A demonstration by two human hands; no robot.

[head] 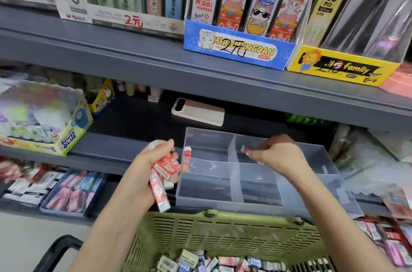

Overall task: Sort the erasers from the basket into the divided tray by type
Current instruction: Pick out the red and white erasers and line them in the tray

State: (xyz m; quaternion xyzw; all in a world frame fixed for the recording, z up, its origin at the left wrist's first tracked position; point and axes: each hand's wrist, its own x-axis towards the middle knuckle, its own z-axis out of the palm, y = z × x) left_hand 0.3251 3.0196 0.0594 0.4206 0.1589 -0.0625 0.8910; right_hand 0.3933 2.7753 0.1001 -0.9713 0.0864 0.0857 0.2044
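A clear divided tray (236, 182) stands on the dark shelf in front of me. My left hand (145, 173) grips a bundle of red-and-white erasers (166, 171) just left of the tray. One red-and-white eraser (186, 154) stands upright in the tray's far-left compartment. My right hand (276, 156) hovers over the tray's far middle compartment and pinches a small red-and-white eraser (245, 149). Below, a green basket (223, 234) holds several mixed erasers (211, 262).
A phone (198, 111) lies on the shelf behind the tray. A glue box (44, 120) sits to the left, display boxes (236, 49) on the upper shelf. Small trays of stationery (73, 191) lie lower left, packets (383, 238) at the right.
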